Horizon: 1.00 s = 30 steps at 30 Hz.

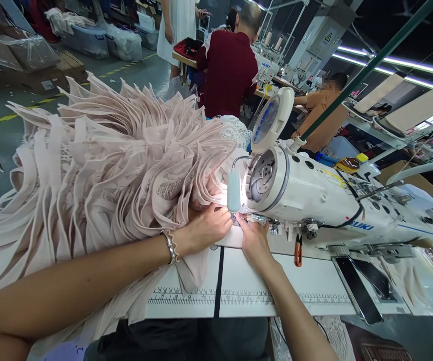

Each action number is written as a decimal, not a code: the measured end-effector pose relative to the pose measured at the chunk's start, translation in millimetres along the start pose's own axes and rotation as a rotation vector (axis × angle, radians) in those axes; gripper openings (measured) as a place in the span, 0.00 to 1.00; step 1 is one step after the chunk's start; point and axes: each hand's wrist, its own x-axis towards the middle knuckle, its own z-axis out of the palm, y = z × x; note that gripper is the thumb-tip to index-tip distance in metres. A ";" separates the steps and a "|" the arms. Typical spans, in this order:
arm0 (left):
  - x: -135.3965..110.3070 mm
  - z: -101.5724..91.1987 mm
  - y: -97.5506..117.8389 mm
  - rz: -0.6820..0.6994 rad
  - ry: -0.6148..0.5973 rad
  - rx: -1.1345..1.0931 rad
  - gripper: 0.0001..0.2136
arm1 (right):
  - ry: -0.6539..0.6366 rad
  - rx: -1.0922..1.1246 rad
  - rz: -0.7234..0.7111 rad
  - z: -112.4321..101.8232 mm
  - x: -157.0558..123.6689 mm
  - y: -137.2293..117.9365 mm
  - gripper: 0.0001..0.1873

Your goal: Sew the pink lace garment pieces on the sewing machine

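Note:
A big heap of pale pink fabric pieces (107,165) lies on the left of the white sewing table (246,291). My left hand (205,228), with a bracelet on the wrist, rests on the pink cloth just left of the needle, fingers pressed down on it. My right hand (252,235) lies flat beside it, fingertips at the presser foot under the head of the white sewing machine (314,195). A small lamp on the machine lights the spot brightly, so the cloth under the needle is washed out.
Orange-handled snips (298,250) hang at the machine's front. A dark phone (357,288) lies on the table's right. Printed rulers run along the table's front edge. Behind, a person in a dark red shirt (227,65) and another in orange (323,118) sit at other machines.

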 end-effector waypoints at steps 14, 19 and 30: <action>-3.3 5.2 -5.5 -0.240 -0.070 -0.215 0.11 | 0.007 -0.031 -0.025 -0.8 -1.9 -1.7 0.34; 14.8 13.0 -30.6 -0.531 -0.133 -0.407 0.12 | -0.072 0.051 0.012 -8.4 3.9 -5.8 0.28; -0.6 -36.4 -10.3 -0.172 -0.240 -0.301 0.09 | 0.230 0.116 -0.176 0.9 -5.3 0.1 0.20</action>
